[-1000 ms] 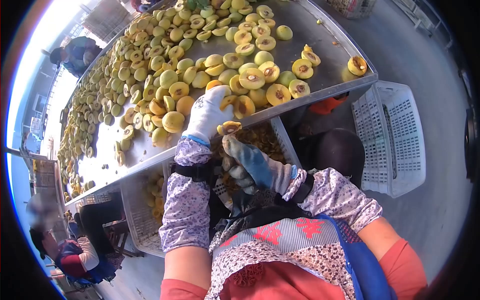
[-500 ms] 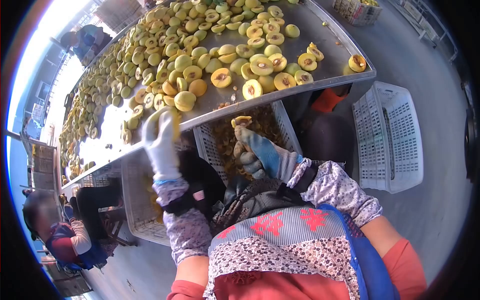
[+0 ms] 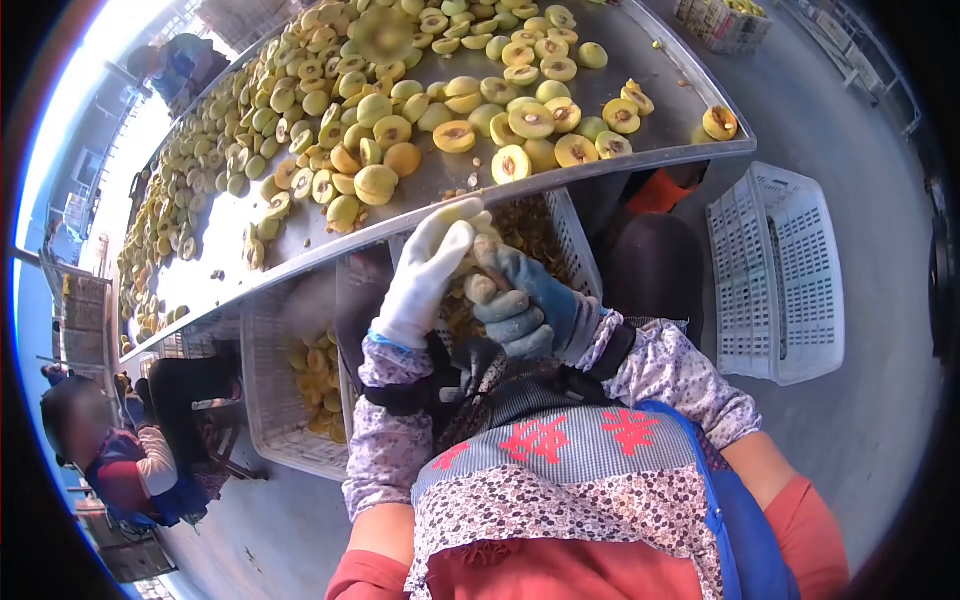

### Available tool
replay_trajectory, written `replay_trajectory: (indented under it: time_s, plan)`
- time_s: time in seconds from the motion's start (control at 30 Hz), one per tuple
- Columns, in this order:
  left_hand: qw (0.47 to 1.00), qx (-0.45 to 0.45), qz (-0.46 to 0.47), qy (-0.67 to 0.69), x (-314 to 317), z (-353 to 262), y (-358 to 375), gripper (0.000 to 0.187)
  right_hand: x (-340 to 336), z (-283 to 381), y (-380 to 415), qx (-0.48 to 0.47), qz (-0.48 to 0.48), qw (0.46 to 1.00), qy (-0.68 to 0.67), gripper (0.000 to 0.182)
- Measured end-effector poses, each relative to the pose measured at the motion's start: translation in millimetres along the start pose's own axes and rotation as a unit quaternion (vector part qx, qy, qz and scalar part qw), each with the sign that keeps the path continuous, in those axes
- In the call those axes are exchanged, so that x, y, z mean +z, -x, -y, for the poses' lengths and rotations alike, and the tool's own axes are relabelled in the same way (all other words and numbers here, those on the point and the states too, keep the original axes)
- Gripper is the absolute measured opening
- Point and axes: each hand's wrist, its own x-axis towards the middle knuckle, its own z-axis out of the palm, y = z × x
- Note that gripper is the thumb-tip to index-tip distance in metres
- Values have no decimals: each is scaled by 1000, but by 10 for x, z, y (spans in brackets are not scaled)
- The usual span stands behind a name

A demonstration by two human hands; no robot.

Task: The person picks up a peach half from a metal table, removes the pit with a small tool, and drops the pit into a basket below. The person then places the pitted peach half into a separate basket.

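Note:
My left hand, in a white glove with yellow-stained fingers, is closed at the fingertips of my right hand. The right hand wears a blue-grey glove and is curled shut, thumb up. Between them they grip an apricot half, mostly hidden by the fingers. Both hands are just in front of the table edge, above a white crate that holds brownish-yellow pieces. Many apricot halves lie on the metal table, some cut side up with the pit showing.
Left of my legs stands another crate with apricot halves in it. An upright white basket is on the floor at right. A co-worker sits at left; another person is beyond the table. A blurred fruit appears over the pile.
My left hand has moved right from the table edge to meet my right hand. The apricot half at my right fingertips is now mostly covered. A blurred fruit has appeared over the pile.

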Motion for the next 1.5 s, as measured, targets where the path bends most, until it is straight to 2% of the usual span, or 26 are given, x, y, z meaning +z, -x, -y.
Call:
replay_trajectory:
  time_s: [0.07, 0.2, 0.3, 0.37, 0.4, 0.47, 0.5, 0.53, 0.6, 0.67, 0.73, 0.8, 0.87, 0.93, 1.0, 1.03, 1.07, 1.1, 1.13, 1.17, 1.23, 1.27, 1.3, 1.33, 1.43, 1.5]
  plan:
    - [989, 56, -19, -134, -83, 165, -120, 41, -75, 93, 7, -11, 41, 997, -58, 53]
    - [992, 19, -18, -122, -53, -183, -59, 47, -102, 80, 19, 13, 81, 993, -90, 55]
    - [992, -24, -4, -125, -25, -290, -90, 40, -93, 92, -8, 11, 110, 987, -119, 56]
    - [937, 78, -16, -341, -182, -176, -217, 31, -47, 101, -12, -25, 41, 995, -91, 57]
    - [967, 46, -69, -240, -124, -306, -228, 27, -19, 129, -6, -25, 38, 995, -91, 57]
    - [972, 39, -135, -188, -185, -466, -375, 28, 86, 283, -6, -62, 60, 996, 4, 55]
    - [971, 74, -151, -171, -282, -431, -572, 29, 152, 292, 21, -75, 4, 997, 30, 54]
    - [947, 129, -174, -238, -325, -415, -789, 32, 187, 305, 17, -64, -29, 997, 39, 54]
    - [827, 226, -245, -452, -224, -424, -1168, 40, 276, 314, 3, -51, -95, 991, 83, 55]
    - [803, 109, -180, -557, -206, -400, -1524, 45, 447, 340, -5, -48, -142, 976, 159, 54]
    - [738, 67, -191, -644, -250, -42, -1855, 33, 583, 388, -20, -68, -168, 964, 195, 54]
    - [731, 12, -155, -665, -123, -75, -1889, 32, 633, 465, -71, -91, -191, 951, 223, 55]
    - [742, 37, -132, -657, -94, -26, -1890, 27, 669, 569, -113, -175, -235, 907, 302, 53]
    - [755, 122, -111, -635, -229, 38, -1888, 33, 559, 702, -157, -179, -242, 909, 288, 45]
    - [860, 135, -83, -485, -395, 85, -1848, 39, 416, 735, -211, -272, -320, 827, 374, 36]
    - [916, 81, -95, -381, -351, -39, -1717, 43, 493, 741, -176, -267, -352, 808, 390, 33]
    - [965, 87, -114, -220, -434, 69, -1670, 39, 552, 755, -147, -255, -388, 791, 397, 31]
    - [991, 97, -84, -33, -414, -49, -1453, 33, 236, 792, -251, -315, -301, 838, 328, 31]
    - [982, 130, -122, -54, -328, -138, -1282, 32, -131, 739, -344, -373, -219, 867, 246, 31]
    - [988, 95, -122, 3, -228, -240, -1081, 28, -211, 630, -337, -354, -243, 876, 217, 31]
    - [985, 65, -127, 93, -175, -270, -866, 23, -160, 596, -403, -379, -330, 739, 448, 34]
    - [982, 67, -127, 125, -180, -239, -808, 23, -104, 623, -451, -382, -352, 645, 560, 36]
    - [984, 136, -102, 57, -139, -197, -698, 26, -80, 619, -488, -378, -363, 534, 664, 38]
    - [985, 127, -104, 60, -149, -166, -674, 26, -87, 599, -519, -371, -367, 538, 662, 38]
    - [965, 217, -130, 67, -173, -102, -669, 26, -29, 578, -575, -384, -353, 530, 668, 41]
    - [963, 215, -141, 83, -262, -73, -722, 26, -4, 536, -632, -388, -345, 541, 661, 42]
